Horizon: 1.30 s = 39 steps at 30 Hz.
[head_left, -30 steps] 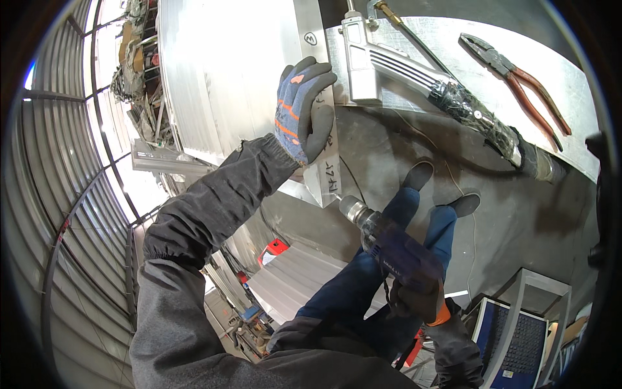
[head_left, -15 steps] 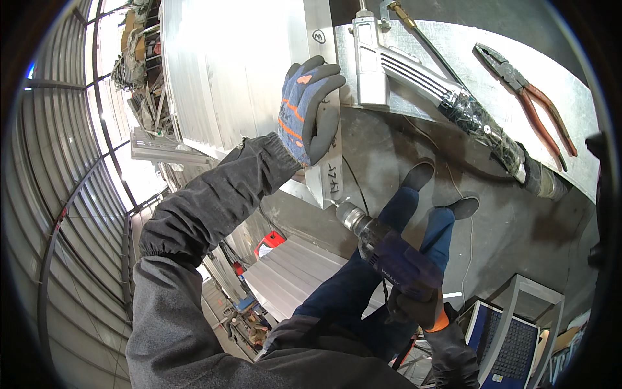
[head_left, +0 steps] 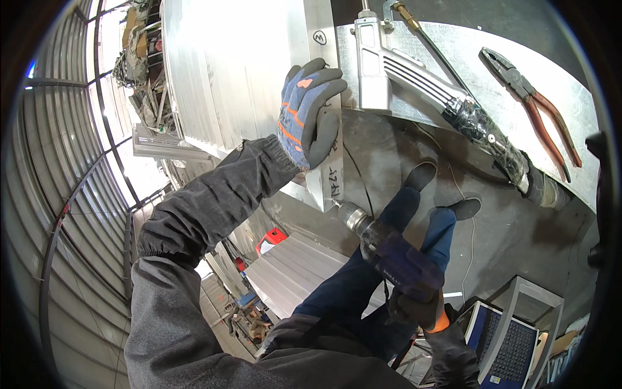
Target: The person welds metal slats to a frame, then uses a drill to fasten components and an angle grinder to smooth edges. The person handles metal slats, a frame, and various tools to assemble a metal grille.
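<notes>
My right hand (head_left: pixel 418 308), in a dark glove with an orange cuff, is wrapped round the grip of a dark blue power drill (head_left: pixel 405 262). The bit points up and left, its tip at the lower corner of a long silver metal profile (head_left: pixel 332 165) with handwritten marks. My left hand (head_left: pixel 308 117), in a blue and grey glove with orange stripes, grips that profile's edge above the drill, fingers curled. Part of its hold is hidden by the glove. Left of the profile spreads a bright ribbed metal surface (head_left: pixel 223 78).
On a metal sheet (head_left: pixel 447 42) at upper right lie a taped pneumatic tool (head_left: pixel 414 78) and orange-handled pliers (head_left: pixel 528 97). Cables cross the floor near my shoes. A keyboard (head_left: pixel 508 347) and grey frame (head_left: pixel 518 324) stand lower right; stacked profiles (head_left: pixel 291 269) lie lower left.
The drill has shifted very slightly down and right, along with the profile's corner in view. Both hands keep their holds; the whole scene drifts a little with the head.
</notes>
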### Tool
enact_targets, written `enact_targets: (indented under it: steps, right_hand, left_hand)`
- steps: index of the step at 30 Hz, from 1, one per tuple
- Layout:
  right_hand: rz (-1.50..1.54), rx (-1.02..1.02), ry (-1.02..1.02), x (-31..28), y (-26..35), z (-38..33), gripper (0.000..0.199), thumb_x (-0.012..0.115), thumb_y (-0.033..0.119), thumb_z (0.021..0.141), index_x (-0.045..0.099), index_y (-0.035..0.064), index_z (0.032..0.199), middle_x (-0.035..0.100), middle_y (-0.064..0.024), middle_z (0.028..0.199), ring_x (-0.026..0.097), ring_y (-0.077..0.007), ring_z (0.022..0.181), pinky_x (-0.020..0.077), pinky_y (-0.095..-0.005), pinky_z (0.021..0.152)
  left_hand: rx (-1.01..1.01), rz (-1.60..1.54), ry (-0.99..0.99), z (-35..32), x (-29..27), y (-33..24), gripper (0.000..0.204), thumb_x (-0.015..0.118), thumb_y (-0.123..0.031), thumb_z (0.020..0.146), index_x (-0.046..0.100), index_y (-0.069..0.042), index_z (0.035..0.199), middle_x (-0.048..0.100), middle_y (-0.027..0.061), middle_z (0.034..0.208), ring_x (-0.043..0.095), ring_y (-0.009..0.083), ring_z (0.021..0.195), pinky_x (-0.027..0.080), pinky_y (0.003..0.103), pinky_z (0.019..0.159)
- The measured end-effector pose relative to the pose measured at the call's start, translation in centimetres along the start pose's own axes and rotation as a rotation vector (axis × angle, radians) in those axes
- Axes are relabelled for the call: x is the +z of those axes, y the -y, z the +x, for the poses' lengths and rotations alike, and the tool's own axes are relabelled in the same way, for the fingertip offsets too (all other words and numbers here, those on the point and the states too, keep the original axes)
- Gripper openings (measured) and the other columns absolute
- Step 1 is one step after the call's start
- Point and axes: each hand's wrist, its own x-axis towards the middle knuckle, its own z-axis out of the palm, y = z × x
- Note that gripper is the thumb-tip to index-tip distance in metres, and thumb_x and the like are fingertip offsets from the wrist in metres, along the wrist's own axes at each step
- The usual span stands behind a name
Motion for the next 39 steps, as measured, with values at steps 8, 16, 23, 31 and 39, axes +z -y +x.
enact_targets:
  steps: [8, 16, 23, 31, 39]
  right_hand:
    - [0.053, -0.049, 0.050, -0.7, -0.4, 0.3, 0.033, 0.066, 0.001, 0.082, 0.063, -0.0004, 0.115, 0.070, -0.0101, 0.083, 0.067, -0.0176, 0.066, 0.0535, -0.0301, 0.058]
    - [-0.028, 0.054, 0.116, -3.1, -2.3, 0.4, 0.053, 0.072, 0.006, 0.081, 0.053, 0.0019, 0.130, 0.070, -0.0117, 0.102, 0.069, -0.0205, 0.084, 0.0562, -0.0327, 0.071]
    - [-0.917, -0.456, -0.001, -3.7, -0.3, 1.2, 0.073, 0.079, 0.007, 0.078, 0.045, 0.0025, 0.142, 0.063, -0.0125, 0.131, 0.063, -0.0239, 0.119, 0.0512, -0.0327, 0.101]
    - [-0.861, -0.559, -0.036, -1.2, 4.8, 1.7, 0.066, 0.076, 0.005, 0.080, 0.048, 0.0022, 0.141, 0.063, -0.0153, 0.128, 0.063, -0.0293, 0.120, 0.0509, -0.0371, 0.101]
    - [-1.111, -0.757, 0.131, -1.1, 9.3, 3.7, 0.052, 0.073, 0.001, 0.074, 0.064, 0.0000, 0.126, 0.065, -0.0201, 0.121, 0.065, -0.0381, 0.109, 0.0529, -0.0426, 0.096]
  left_hand:
    - [-0.017, -0.014, 0.005, 0.0, 0.0, 0.1, 0.045, 0.055, -0.009, 0.084, 0.056, -0.001, 0.127, 0.056, 0.0204, 0.130, 0.049, 0.0437, 0.123, 0.037, 0.058, 0.102]
    - [-0.024, -0.010, -0.025, 0.6, -0.1, -0.4, 0.040, 0.056, -0.010, 0.082, 0.058, -0.001, 0.122, 0.058, 0.0202, 0.124, 0.053, 0.0432, 0.114, 0.040, 0.056, 0.094]
    - [-0.082, -0.042, -0.026, -0.1, 0.2, 0.0, 0.044, 0.060, -0.014, 0.081, 0.061, -0.004, 0.124, 0.059, 0.0176, 0.129, 0.053, 0.0434, 0.121, 0.038, 0.059, 0.100]
    - [-0.184, -0.057, 0.043, -1.4, 0.2, 0.3, 0.050, 0.063, -0.029, 0.083, 0.065, -0.014, 0.131, 0.058, 0.0111, 0.137, 0.047, 0.0423, 0.135, 0.027, 0.065, 0.114]
    - [-0.172, -0.039, 0.157, -1.7, 0.0, 0.7, 0.058, 0.040, -0.047, 0.105, 0.040, -0.013, 0.152, 0.050, 0.0084, 0.147, 0.040, 0.0340, 0.144, 0.027, 0.054, 0.123]
